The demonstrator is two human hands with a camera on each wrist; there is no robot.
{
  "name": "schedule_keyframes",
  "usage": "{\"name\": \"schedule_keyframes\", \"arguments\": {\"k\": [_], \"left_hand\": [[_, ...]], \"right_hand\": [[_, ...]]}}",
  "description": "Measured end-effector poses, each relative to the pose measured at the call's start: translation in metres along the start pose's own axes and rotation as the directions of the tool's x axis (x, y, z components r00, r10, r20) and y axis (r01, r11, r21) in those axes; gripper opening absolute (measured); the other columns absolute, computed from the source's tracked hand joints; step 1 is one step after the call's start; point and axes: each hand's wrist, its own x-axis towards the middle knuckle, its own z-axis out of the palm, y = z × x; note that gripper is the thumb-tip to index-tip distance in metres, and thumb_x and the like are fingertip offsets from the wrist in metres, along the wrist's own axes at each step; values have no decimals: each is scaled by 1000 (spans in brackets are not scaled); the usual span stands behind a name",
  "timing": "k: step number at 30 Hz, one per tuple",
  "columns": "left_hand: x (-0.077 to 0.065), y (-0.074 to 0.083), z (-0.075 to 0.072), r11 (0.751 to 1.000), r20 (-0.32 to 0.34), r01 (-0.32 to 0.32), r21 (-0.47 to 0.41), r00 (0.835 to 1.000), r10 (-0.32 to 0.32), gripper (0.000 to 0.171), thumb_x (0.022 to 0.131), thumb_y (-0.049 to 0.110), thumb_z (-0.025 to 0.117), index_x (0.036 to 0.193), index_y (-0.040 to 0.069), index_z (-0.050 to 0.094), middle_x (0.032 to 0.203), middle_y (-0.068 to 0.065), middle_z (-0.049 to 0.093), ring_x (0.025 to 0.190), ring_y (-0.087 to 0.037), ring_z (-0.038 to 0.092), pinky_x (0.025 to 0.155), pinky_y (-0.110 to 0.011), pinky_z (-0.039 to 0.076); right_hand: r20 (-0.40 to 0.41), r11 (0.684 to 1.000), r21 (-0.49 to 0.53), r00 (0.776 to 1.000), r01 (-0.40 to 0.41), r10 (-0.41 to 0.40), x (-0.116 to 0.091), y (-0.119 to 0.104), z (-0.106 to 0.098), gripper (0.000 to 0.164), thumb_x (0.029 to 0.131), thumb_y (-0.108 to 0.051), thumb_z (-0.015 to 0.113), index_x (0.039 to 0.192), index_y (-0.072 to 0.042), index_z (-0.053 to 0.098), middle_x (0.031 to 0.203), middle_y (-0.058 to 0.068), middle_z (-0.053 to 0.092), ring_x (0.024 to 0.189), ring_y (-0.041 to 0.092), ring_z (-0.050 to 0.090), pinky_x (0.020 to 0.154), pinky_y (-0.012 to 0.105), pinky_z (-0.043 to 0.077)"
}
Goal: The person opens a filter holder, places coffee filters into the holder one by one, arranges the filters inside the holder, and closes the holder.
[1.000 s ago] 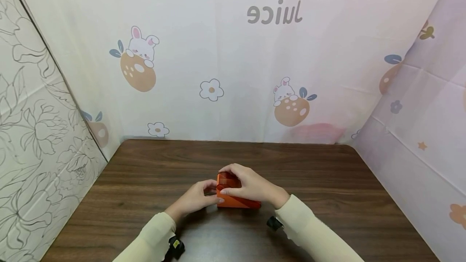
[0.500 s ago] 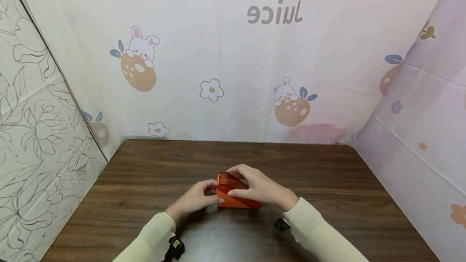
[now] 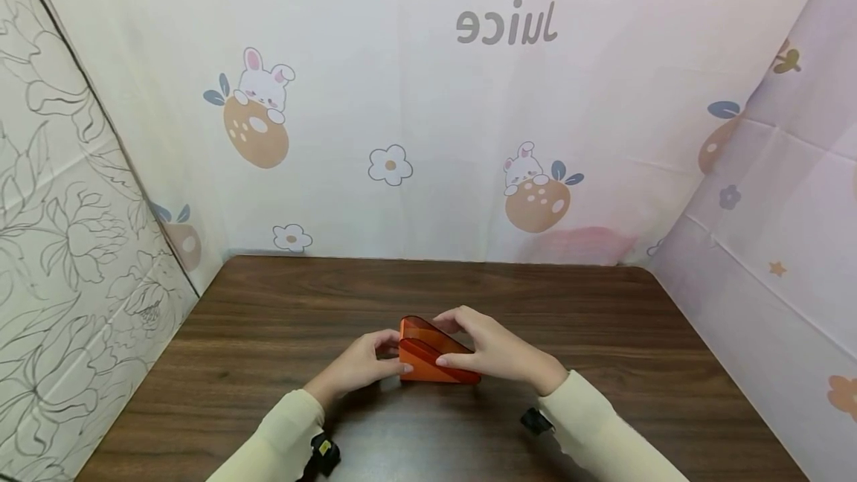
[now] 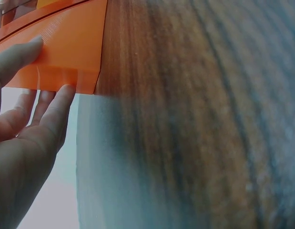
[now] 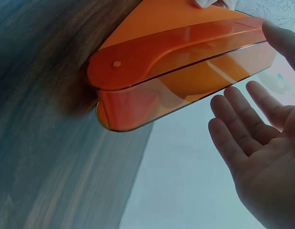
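Note:
A wedge-shaped orange box (image 3: 422, 372) stands on the table, its see-through reddish-orange lid (image 3: 423, 330) sloping down to the right. My left hand (image 3: 358, 367) holds its tall left end, thumb on the near side and fingers at the end face. In the left wrist view that thumb (image 4: 25, 55) lies against the orange wall (image 4: 73, 45). My right hand (image 3: 498, 349) straddles the lid, thumb on the near side, fingers beyond. In the right wrist view its fingers (image 5: 242, 121) are spread and relaxed, apart from the lid (image 5: 185, 45); whether the thumb touches is unclear.
The dark wood-grain table (image 3: 301, 288) extends around the box on all sides. Behind it hangs a white printed curtain (image 3: 402, 95), with more patterned cloth at left and right. Dark wrist cameras (image 3: 325, 455) sit by both sleeves.
My right hand has slid right and down along the sloping lid, its fingers loosening and uncovering the tall end. The left hand and the box have stayed in place.

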Motion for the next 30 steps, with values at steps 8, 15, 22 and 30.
{"name": "schedule_keyframes", "arguments": {"k": [8,15,22,30], "left_hand": [[1,0,0,1000,-7,-5,17,1000,5,38,89,25,78,123,12,66,114,1,69,109,-18,63,96,-42,49],[0,-1,1,1000,-17,-12,22,1000,13,39,89,25,79,122,12,65,114,2,69,109,-18,63,95,-40,50],[0,0,2,1000,-9,-26,18,1000,26,38,89,22,78,122,11,64,114,1,69,109,-19,63,93,-34,51],[-2,4,2,999,-6,-34,5,999,34,38,90,19,78,124,8,63,118,-2,68,113,-22,62,96,-40,50]], "right_hand": [[-9,999,-4,999,-42,42,-11,7,-1,64,88,-50,74,138,-16,53,130,-8,56,118,13,55,99,43,48],[-6,997,-10,997,-80,80,-19,16,0,64,88,-51,73,138,-15,53,130,-6,56,119,14,56,99,41,48],[-19,996,-18,996,-86,85,-26,20,-2,68,89,-53,72,139,-11,52,132,-2,55,122,17,55,101,44,47],[-35,994,-11,994,-107,107,-34,26,-4,69,89,-53,71,139,-10,52,135,3,56,125,21,54,102,46,45]]}}
